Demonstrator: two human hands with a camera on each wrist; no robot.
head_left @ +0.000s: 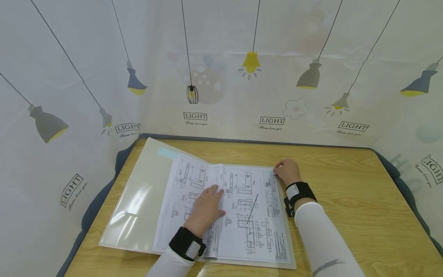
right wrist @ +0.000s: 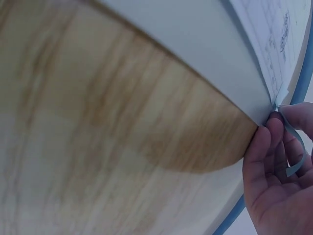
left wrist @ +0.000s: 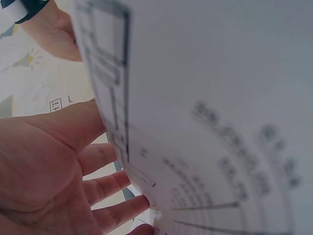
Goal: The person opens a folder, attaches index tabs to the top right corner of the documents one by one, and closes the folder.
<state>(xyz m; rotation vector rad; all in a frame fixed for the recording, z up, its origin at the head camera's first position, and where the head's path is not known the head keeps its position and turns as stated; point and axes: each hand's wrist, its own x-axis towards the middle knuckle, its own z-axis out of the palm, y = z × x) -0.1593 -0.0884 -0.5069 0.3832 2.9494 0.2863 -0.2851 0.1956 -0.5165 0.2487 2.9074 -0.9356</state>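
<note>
A file folder lies opened out on the table, with printed technical drawing sheets on it. My left hand rests on the left sheet beside the middle fold, fingers spread and straight. In the left wrist view the left hand shows its palm side against the blurred paper. At the top right corner of the folder, my right hand pinches a light blue strip at the sheet corner. The strip's loose end curls over the fingers of the right hand.
Another light blue strip lies at the left sheet's top corner. The wood-grain table extends right of the folder. A light curtain printed with lamps surrounds the table's back and sides. A thin dark line crosses the right sheet.
</note>
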